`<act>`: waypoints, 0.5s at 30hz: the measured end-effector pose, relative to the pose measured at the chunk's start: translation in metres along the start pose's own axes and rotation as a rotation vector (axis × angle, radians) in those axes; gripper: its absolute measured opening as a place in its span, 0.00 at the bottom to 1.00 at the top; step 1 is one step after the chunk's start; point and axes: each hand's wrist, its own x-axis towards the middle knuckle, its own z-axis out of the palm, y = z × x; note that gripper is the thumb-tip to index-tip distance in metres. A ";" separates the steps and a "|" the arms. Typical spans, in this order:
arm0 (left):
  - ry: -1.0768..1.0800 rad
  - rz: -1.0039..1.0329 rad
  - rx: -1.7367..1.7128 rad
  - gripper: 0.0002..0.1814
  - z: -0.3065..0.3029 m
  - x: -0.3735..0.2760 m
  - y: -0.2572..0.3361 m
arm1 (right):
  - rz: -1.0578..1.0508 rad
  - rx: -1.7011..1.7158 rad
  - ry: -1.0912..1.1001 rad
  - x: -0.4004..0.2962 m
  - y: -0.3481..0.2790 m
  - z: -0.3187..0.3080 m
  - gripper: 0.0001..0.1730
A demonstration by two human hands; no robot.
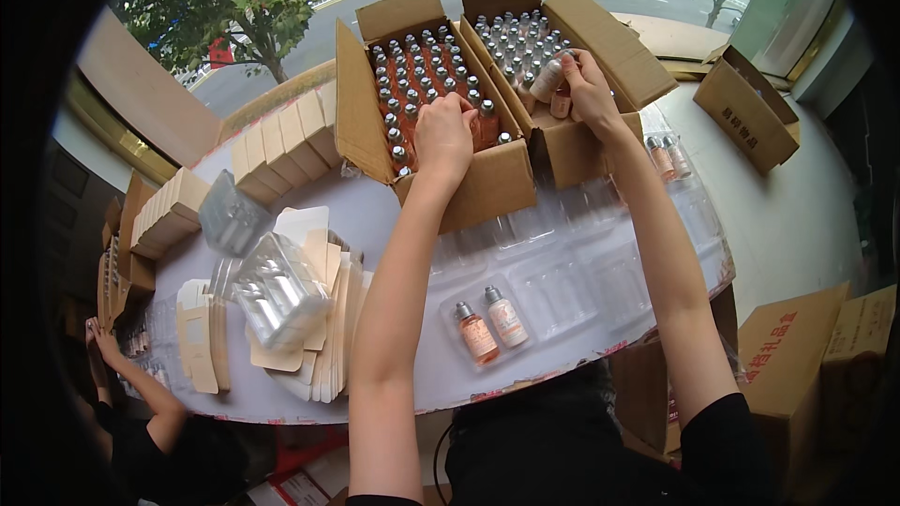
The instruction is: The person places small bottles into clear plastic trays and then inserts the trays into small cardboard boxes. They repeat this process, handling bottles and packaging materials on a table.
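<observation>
My left hand [444, 132] reaches into an open cardboard box [467, 190] packed with small silver-capped bottles of orange liquid [422, 74]. Its fingers are bunched beside a bottle [486, 123]; whether they grip one is hidden. Over the neighbouring box [580, 147], which holds paler bottles [517, 39], my right hand [592, 88] grips a tilted pale bottle [547, 81]. A pinkish bottle [560, 104] shows just under that hand; I cannot tell if it is held too. Nearer me, one orange bottle [477, 334] and one white bottle [506, 316] lie side by side in a clear plastic tray [485, 364].
More clear trays [555, 292] line the table [401, 404]; one at right carries two bottles [664, 158]. At left are flat cartons [337, 337], stacked trays [281, 292] and upright boxes [281, 144]. Another person's hands [104, 339] work at far left. Cardboard boxes [794, 351] stand at right.
</observation>
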 end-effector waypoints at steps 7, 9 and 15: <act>-0.084 -0.057 0.107 0.19 -0.001 -0.002 -0.006 | 0.172 0.590 -0.050 -0.024 -0.026 -0.022 0.17; -0.114 -0.067 0.004 0.18 -0.004 -0.001 -0.004 | 0.221 0.682 -0.137 -0.052 -0.055 -0.035 0.20; 0.146 0.083 -0.442 0.16 -0.028 -0.017 0.018 | 0.425 0.583 -0.337 -0.128 -0.080 -0.068 0.23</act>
